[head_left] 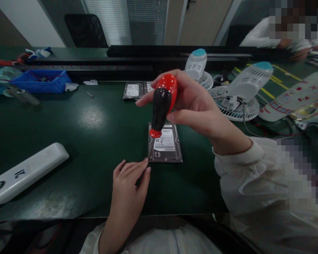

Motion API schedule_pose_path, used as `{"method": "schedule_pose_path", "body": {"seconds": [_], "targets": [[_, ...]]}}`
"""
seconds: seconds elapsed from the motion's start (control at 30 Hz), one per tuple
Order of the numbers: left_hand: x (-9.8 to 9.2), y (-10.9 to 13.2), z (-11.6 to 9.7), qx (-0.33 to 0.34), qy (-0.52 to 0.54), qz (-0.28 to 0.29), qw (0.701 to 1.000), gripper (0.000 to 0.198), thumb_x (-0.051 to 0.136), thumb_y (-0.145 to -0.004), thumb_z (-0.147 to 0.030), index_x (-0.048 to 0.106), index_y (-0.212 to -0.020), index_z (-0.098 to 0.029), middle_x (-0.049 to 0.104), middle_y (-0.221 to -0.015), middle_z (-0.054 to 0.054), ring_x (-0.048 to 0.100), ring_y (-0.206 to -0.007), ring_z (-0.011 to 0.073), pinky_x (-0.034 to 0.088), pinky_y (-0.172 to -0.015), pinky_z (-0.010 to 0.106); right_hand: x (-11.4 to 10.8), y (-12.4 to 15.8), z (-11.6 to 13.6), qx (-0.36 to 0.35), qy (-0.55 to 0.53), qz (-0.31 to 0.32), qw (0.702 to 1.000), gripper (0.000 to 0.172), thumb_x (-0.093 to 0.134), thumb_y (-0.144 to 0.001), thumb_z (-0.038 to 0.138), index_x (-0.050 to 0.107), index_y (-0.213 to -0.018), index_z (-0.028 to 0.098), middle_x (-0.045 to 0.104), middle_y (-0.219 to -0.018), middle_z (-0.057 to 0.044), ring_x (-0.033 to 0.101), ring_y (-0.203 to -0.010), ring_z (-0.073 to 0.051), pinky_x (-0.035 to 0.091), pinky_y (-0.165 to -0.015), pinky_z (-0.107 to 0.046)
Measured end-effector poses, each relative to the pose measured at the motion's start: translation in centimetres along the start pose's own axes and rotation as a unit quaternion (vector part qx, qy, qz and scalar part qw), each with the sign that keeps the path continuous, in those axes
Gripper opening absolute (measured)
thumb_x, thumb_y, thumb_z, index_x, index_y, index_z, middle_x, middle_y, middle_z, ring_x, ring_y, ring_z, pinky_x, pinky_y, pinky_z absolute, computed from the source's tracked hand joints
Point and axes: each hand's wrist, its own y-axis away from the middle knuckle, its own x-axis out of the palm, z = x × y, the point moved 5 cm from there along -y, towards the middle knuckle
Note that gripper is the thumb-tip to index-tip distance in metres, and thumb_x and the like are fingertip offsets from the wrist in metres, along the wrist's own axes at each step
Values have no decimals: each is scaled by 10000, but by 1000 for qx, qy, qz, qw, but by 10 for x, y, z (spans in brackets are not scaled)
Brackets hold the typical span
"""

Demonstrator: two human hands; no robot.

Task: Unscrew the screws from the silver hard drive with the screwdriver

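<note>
- Nearest the camera, the right hand (194,100) grips a glossy red-and-black bulbous-handled screwdriver (161,107), fingers curled round, forefinger loose.
- Below that hand, a flat silver metal hard drive with a white label (166,143) lies on the dark-green bench (82,187).
- Half-open, the left hand (129,180) meets the drive's nearest corner; whether it pinches anything, I cannot tell.
- Seating the tip there seems the step; next calls for steady alignment.

On the table (90,148), a hard drive (169,152) lies before other drives (133,90), left of fans (250,83).
</note>
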Motion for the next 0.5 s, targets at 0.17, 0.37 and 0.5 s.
{"method": "schedule_pose_path", "body": {"seconds": [0.17,0.37,0.5], "targets": [[0,-1,0,3,-3,4,1000,219,587,-1017,-222,754,-1158,-241,826,-1106,42,772,-991,247,445,-1055,529,-3,-3,2,-40,39,-24,998,409,791,-815,315,429,-985,232,726,-976,17,733,-969,-173,600,-977,-387],[-1,-1,-1,9,-5,1,1000,219,591,-1012,-226,756,-1156,-223,828,-1105,49,776,-975,253,452,-1039,528,-2,-4,-5,-32,45,-26,998,498,838,-785,423,410,-956,236,674,-967,40,709,-1003,-154,563,-1045,-412],[-1,1,1,13,-5,3,1000,219,586,-1018,-242,756,-1154,-226,827,-1108,56,774,-981,255,449,-1050,530,4,0,-6,-24,-28,2,999,441,759,-829,383,414,-1059,237,708,-1143,3,694,-1160,-167,510,-1138,-450]]}}
